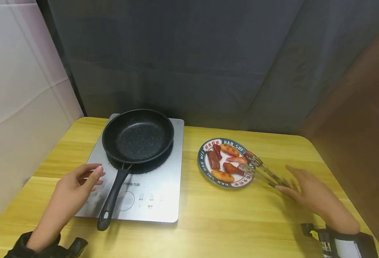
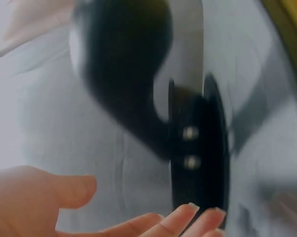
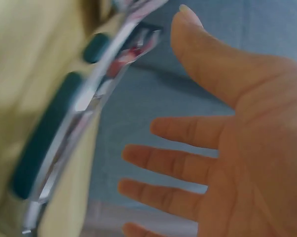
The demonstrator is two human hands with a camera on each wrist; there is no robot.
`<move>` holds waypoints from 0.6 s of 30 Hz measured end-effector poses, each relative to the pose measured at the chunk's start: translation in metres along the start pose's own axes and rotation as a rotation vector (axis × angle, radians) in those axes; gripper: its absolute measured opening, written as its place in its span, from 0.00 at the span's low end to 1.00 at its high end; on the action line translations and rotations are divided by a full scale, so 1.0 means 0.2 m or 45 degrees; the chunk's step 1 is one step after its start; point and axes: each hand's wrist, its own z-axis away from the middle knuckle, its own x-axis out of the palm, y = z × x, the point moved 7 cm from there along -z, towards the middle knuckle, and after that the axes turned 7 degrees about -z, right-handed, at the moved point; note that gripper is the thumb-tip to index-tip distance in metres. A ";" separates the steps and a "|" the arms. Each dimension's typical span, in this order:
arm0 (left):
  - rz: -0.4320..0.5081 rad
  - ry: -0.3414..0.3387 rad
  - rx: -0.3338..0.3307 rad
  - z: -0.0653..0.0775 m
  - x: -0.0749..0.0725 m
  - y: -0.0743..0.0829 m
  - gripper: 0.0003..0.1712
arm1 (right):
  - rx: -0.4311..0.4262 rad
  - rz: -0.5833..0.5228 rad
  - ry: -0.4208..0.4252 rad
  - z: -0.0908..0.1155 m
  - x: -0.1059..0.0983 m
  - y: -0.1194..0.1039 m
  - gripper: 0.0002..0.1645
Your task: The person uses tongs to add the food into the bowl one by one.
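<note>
Head: tongs (image 1: 271, 173) lie at my right hand's (image 1: 308, 190) 10 o'clock, long axis 10-to-4, far ends over the plate (image 1: 201, 161); right hand's the nearer one. Pan handle (image 1: 113, 199) is at my left hand's (image 1: 73, 188) 3-4, axis 1-to-7.
Left wrist: thumb and fingers apart, holding nothing; handle at 12-1.
Right wrist: fingers spread, nothing gripped; tongs at 9-10.

Left grip (image 1: 75, 190), thumb (image 2: 74, 191) apart from relaxed fingers (image 2: 170, 223); right grip (image 1: 310, 190), fingers straight and spread
</note>
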 end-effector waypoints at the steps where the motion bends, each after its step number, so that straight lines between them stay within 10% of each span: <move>1: 0.041 -0.051 -0.032 0.00 0.03 0.00 0.30 | -0.008 -0.004 -0.008 0.00 0.02 0.02 0.52; 9: 0.333 -0.345 -0.229 0.01 0.19 -0.03 0.37 | 0.004 0.007 -0.020 -0.01 0.12 0.13 0.48; 18: 0.900 -0.768 -0.209 0.05 0.35 0.02 0.37 | -0.046 -0.091 0.002 -0.03 0.18 0.15 0.35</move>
